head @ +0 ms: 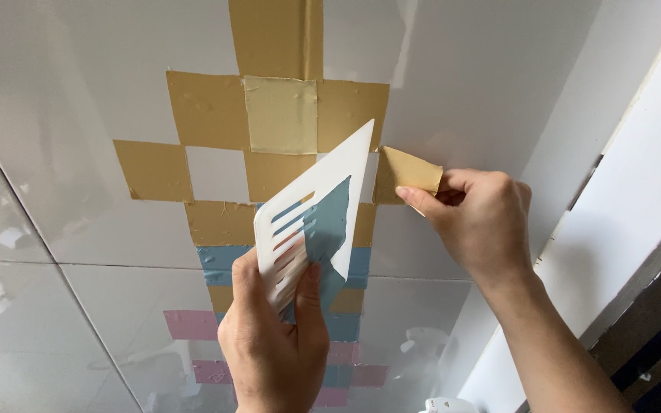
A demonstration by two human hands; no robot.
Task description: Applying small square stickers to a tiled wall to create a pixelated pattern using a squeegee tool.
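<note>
Glossy white wall (78, 115) bears tan, blue and pink squares. Left hand (273, 344) clamps a white scraper (323, 206); right hand (483, 222) fingertips pinch a peeling tan square (405, 172).

Two hands: left hand (273, 344), right hand (480, 222). One white plastic scraper (323, 206). One loose tan square (407, 172). Wall squares: about nine tan (204, 111), several blue (219, 264), several pink (189, 325) near bottom.
</note>
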